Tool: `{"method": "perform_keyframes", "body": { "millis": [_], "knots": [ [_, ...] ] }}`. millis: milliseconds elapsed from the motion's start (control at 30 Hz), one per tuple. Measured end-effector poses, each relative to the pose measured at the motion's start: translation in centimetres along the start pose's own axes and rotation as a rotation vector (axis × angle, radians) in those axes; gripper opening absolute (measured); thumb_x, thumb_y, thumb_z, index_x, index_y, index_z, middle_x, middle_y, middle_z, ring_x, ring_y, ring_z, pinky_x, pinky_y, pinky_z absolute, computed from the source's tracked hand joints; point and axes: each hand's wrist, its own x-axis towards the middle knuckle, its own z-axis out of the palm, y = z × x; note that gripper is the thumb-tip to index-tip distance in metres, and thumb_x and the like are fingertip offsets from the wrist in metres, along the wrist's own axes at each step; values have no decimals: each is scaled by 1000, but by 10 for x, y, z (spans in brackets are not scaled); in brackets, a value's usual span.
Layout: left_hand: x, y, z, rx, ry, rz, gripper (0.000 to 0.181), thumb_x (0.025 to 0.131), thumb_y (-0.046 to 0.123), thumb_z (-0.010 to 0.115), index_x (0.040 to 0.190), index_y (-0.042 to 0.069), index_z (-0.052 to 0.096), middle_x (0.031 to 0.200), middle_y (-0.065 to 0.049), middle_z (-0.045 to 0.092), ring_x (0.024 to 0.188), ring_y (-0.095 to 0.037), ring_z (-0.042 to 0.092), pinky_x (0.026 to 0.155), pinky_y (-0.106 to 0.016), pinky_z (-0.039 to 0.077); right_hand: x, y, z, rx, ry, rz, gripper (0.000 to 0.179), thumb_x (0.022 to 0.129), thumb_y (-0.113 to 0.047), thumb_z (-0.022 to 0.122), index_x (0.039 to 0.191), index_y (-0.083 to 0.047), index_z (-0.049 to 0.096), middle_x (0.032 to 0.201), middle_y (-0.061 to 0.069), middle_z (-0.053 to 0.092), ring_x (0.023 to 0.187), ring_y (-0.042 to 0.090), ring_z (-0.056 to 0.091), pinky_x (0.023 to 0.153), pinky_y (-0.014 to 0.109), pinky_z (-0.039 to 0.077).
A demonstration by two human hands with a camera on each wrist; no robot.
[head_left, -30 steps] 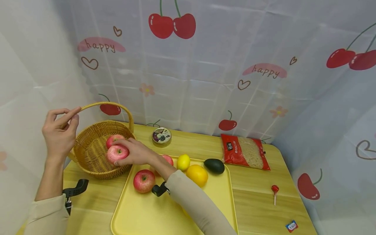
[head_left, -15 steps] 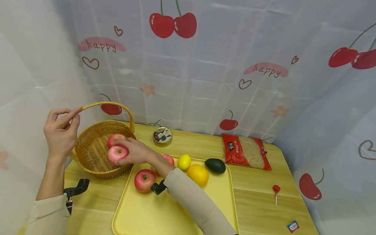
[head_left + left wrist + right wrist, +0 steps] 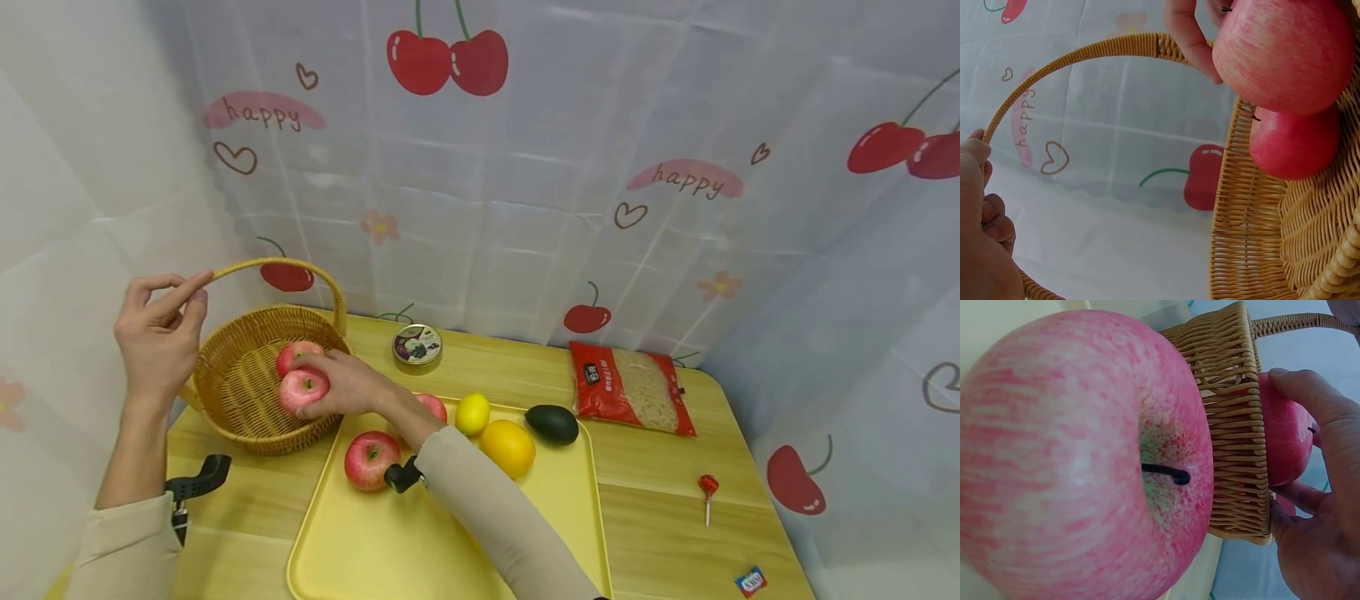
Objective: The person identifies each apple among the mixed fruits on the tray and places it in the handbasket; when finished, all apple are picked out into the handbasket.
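My left hand [image 3: 161, 333] pinches the arched handle [image 3: 1066, 62] of a wicker basket [image 3: 225, 367] at the table's left. My right hand [image 3: 348, 385] grips a red-pink apple [image 3: 302, 392] at the basket's right side, level with the rim in the right wrist view. Behind and below it, another apple [image 3: 1297, 147] lies inside the basket. Under my right forearm is a yellow tray [image 3: 360, 550]. On it sit a large apple [image 3: 372, 460], a partly hidden apple [image 3: 432, 406], a lemon [image 3: 472, 414], an orange [image 3: 507, 448] and a dark green avocado [image 3: 552, 424].
A round tin [image 3: 417, 346] stands behind the tray. To the right lie a red bag of grain-like food [image 3: 633, 389], a red lollipop [image 3: 708, 498] and a small wrapped sweet [image 3: 751, 581]. A printed curtain [image 3: 480, 183] hangs along the table's back edge.
Both hands keep their places on the handle and the apple. The whole head view has shifted slightly to the right.
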Motion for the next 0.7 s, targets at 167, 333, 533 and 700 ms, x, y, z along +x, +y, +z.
{"method": "perform_keyframes", "body": {
  "millis": [167,333,533,700],
  "knots": [
    [1,1,0,2,2,9,21,96,-5,61,111,-4,76,108,20,51,66,2,37,62,-9,30,2,-2,0,-23,-5,25,73,82,-55,77,146,-38,47,136,-7,51,122,5,47,95,20,43],
    [1,3,0,2,10,13,21,95,-6,61,109,-4,76,107,20,51,64,3,36,60,-8,29,5,-3,3,-80,-13,30,73,82,-55,76,146,-38,46,139,-6,51,126,9,47,104,26,40],
    [1,4,0,13,12,12,21,95,-6,60,109,-5,76,106,21,51,62,3,35,59,-7,28,10,-3,4,-144,-11,3,73,84,-55,75,147,-35,46,140,-10,54,133,8,44,120,37,22],
    [0,4,0,15,8,11,21,95,-5,60,109,-4,76,107,21,51,62,3,35,59,-7,28,14,-1,4,-152,-25,23,74,84,-55,75,149,-36,44,140,-10,54,134,7,44,121,35,20]
  ]
}}
